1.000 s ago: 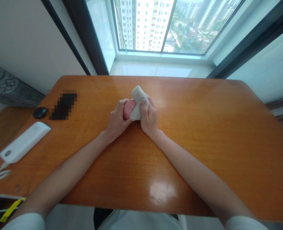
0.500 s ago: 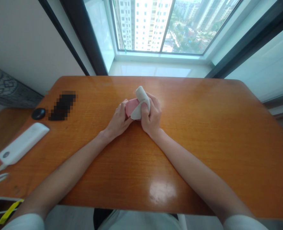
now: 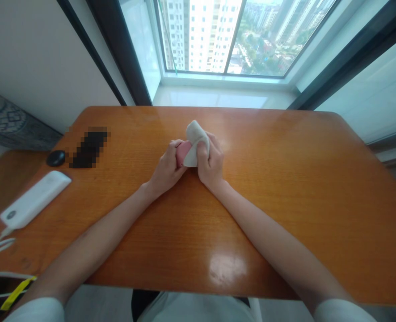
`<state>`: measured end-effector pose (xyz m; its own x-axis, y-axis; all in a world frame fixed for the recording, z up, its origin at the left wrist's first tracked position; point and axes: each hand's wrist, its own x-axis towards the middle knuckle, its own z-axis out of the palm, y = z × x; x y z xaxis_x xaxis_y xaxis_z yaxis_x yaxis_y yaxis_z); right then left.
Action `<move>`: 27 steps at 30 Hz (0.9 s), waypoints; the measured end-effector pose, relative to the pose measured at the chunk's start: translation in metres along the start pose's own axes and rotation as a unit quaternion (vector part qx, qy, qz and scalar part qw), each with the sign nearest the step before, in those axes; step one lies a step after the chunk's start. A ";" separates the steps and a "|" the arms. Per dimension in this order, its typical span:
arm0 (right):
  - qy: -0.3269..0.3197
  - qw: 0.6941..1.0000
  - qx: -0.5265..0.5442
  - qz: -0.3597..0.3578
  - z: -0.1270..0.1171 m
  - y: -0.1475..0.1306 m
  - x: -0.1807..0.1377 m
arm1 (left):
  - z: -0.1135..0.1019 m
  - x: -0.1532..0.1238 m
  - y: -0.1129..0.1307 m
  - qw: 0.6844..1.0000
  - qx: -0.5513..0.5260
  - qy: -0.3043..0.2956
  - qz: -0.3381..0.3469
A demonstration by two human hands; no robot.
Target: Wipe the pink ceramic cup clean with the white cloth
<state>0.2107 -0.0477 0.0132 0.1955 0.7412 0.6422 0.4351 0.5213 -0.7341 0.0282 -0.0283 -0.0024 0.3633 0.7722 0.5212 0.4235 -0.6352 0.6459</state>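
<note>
Cloth on pink obj, table centre

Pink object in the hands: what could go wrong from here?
1. The pink object is mostly covered by the left hand and the white cloth. If the grip is shallow, it might slip out onto the table.
2. The right hand holds the cloth bunched, with a loose end sticking up, so the cloth may slide off the object.
</note>
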 end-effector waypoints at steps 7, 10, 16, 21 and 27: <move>0.028 1.000 -0.007 0.006 0.002 -0.009 -0.007 | 0.001 -0.003 -0.005 0.999 0.037 -0.003 -0.023; -0.030 0.986 -0.066 -0.149 -0.002 -0.015 -0.006 | 0.003 -0.006 -0.007 0.998 0.046 -0.002 -0.033; 0.059 0.994 0.005 0.091 0.002 -0.002 -0.004 | 0.007 -0.006 -0.006 0.997 0.066 0.011 -0.035; -0.017 0.994 -0.034 -0.105 0.000 -0.007 -0.004 | 0.002 -0.002 -0.002 0.999 0.029 0.006 -0.039; 0.038 0.989 0.027 0.143 0.001 -0.003 -0.002 | 0.004 -0.004 -0.009 0.998 0.051 0.014 -0.037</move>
<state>0.2082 -0.0501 0.0143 0.3693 0.8289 0.4201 0.3059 0.3184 -0.8972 0.0263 -0.0255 -0.0130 0.3053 0.8157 0.4913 0.5315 -0.5741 0.6229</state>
